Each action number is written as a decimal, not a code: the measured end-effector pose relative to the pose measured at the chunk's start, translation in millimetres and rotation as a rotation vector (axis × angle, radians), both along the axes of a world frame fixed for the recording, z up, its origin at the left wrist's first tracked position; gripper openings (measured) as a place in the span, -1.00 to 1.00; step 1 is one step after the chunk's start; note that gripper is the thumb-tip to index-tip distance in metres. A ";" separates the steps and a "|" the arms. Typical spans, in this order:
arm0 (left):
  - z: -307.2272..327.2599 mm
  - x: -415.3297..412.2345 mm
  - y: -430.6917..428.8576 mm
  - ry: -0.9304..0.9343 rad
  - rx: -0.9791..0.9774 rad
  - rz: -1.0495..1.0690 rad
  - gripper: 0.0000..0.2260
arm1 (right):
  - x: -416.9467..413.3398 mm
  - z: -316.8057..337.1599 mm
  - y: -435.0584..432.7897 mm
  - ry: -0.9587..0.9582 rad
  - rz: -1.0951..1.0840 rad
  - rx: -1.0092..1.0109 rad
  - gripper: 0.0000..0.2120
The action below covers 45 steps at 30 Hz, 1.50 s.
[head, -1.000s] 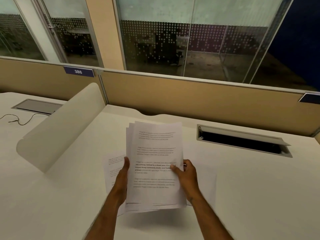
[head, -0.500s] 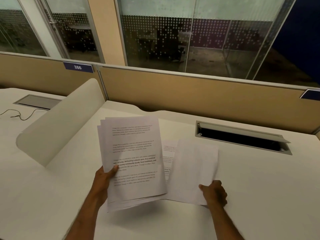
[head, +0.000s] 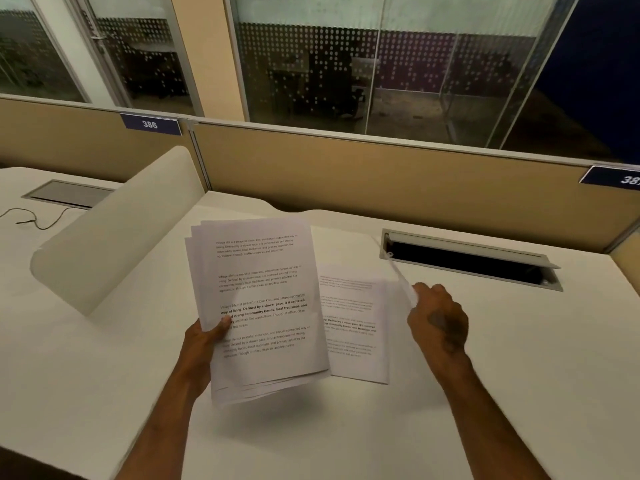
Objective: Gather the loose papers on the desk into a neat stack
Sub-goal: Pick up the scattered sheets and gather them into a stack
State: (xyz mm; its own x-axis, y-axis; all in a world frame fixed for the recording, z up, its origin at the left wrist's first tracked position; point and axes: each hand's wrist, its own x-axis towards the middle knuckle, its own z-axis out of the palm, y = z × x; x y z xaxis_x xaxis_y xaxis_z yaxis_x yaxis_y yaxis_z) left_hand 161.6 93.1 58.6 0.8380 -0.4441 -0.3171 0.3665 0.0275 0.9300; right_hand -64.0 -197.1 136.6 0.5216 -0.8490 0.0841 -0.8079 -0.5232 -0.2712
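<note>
My left hand [head: 204, 344] grips a fanned stack of printed papers [head: 259, 289] by its left edge and holds it tilted above the white desk [head: 519, 358]. To the right, my right hand [head: 438, 320] pinches a single loose sheet [head: 398, 271]. That sheet is lifted off the desk, seen almost edge-on and blurred. Between my hands one printed sheet [head: 349, 323] lies flat on the desk, with its left side hidden under the held stack.
A curved white divider [head: 114, 230] rises at the left. An open cable slot [head: 467, 261] with a raised lid sits behind my right hand. A tan partition [head: 381, 174] runs along the back. On the neighbouring desk lies a thin cable [head: 38, 220].
My right hand has left the stack, picked up a loose sheet on the right and raised it on edge. A printed sheet now shows flat beneath. The stack shifted left in my left hand.
</note>
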 end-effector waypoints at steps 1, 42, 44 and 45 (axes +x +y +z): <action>-0.5 -0.6 0.0 0.001 0.000 -0.003 -0.78 | 1.8 -13.5 8.3 0.062 0.042 0.009 -0.73; -16.8 92.6 50.7 0.027 0.052 -0.035 -0.76 | 95.5 -148.8 9.3 0.029 -0.479 0.518 -0.20; -18.0 95.4 51.9 0.032 0.050 -0.036 -0.78 | 99.2 -154.0 0.6 0.005 -0.515 0.626 -0.18; -17.9 96.3 52.2 0.038 0.047 -0.038 -0.78 | 99.0 -158.1 -5.6 -0.024 -0.543 0.685 -0.19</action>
State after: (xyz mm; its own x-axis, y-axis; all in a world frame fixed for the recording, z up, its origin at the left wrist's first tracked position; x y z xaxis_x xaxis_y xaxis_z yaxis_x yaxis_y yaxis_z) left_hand 257.9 145.3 40.7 0.8077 -0.4592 -0.3699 0.4017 -0.0309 0.9153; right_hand 35.0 -202.7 -21.6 0.0352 -0.8476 -0.5295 -0.8881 0.2164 -0.4055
